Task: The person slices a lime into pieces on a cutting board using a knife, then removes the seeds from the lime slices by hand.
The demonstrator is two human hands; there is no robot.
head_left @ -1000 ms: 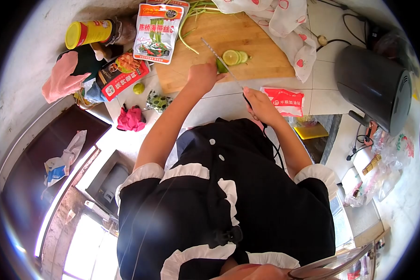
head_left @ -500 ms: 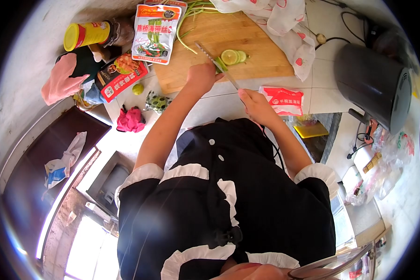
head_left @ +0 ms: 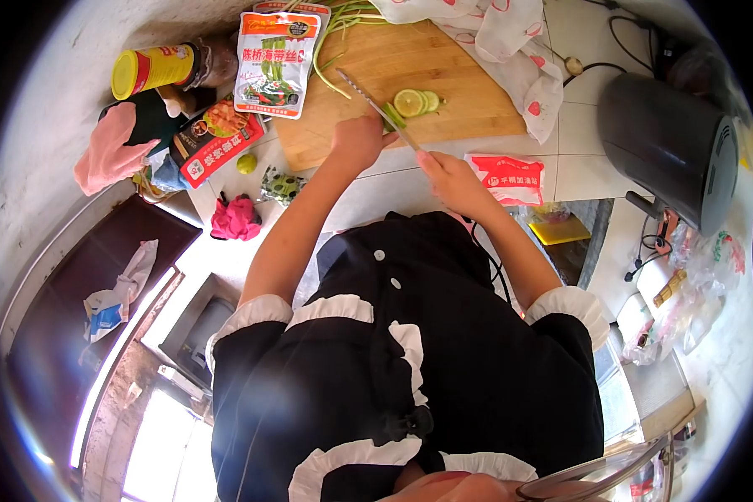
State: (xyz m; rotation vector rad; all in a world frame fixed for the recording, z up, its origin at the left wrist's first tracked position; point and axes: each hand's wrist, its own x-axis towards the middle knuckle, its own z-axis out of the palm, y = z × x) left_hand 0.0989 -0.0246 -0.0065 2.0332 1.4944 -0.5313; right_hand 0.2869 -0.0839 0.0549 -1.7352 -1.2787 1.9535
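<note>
My right hand [head_left: 448, 177] is closed round the handle of a knife [head_left: 381, 110], whose blade slants up and left over the wooden cutting board [head_left: 468, 92]. At the board's front edge, my left hand [head_left: 361, 140] has its fingers curled down on a green lime [head_left: 393, 115], mostly hidden by the fingers and the blade. Cut lime slices [head_left: 410, 103] lie overlapping on the board, just right of the blade.
A white-and-orange packet [head_left: 276, 65] and green stalks [head_left: 351, 17] lie at the board's upper left. A whole lime [head_left: 246, 163] rests further left. A red-and-white packet [head_left: 508, 178] lies right of my right hand, with a black appliance [head_left: 669, 151] beyond.
My right hand has moved slightly left and up with the knife, and the blade reaches further left across the lime. My left hand stays almost in place.
</note>
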